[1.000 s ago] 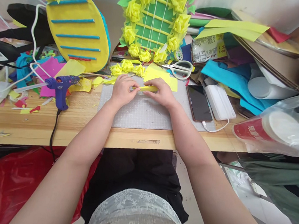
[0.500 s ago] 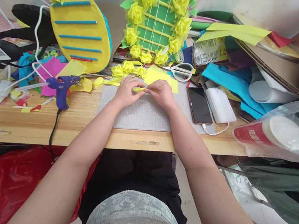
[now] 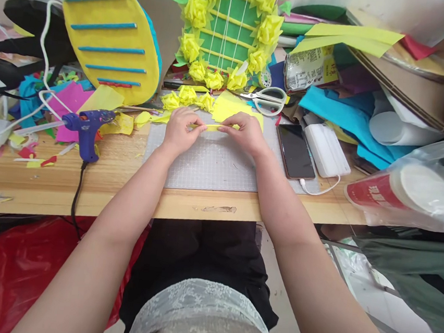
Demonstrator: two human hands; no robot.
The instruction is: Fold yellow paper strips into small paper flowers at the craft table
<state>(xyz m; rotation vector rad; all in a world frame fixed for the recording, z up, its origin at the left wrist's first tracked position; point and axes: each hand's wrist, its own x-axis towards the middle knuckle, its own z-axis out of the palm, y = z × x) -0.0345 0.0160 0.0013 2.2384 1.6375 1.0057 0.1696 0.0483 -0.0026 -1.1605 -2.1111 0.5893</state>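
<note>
Between my two hands a narrow strip of yellow paper (image 3: pixel 212 127) is stretched sideways above the grey cutting mat (image 3: pixel 213 171). My left hand (image 3: pixel 183 129) pinches its left end between thumb and fingers. The right end is pinched by my right hand (image 3: pixel 244 132). Just behind the hands lie yellow paper sheets (image 3: pixel 231 106), partly covered by my right hand. Several yellow paper flowers (image 3: pixel 187 95) sit beyond my left hand. Scissors (image 3: pixel 269 101) with white handles rest behind my right hand.
A blue glue gun (image 3: pixel 87 131) stands at left, its cord running over the table edge. On the right are a phone (image 3: pixel 295 151), a white power bank (image 3: pixel 326 150) and a bagged red cup (image 3: pixel 376 194). A yellow board (image 3: pixel 112 38) and a flower-trimmed green board (image 3: pixel 229 31) lean behind.
My hands have drawn slightly apart, and more of the yellow strip shows between them, pulled straighter. The view has shifted a little.
</note>
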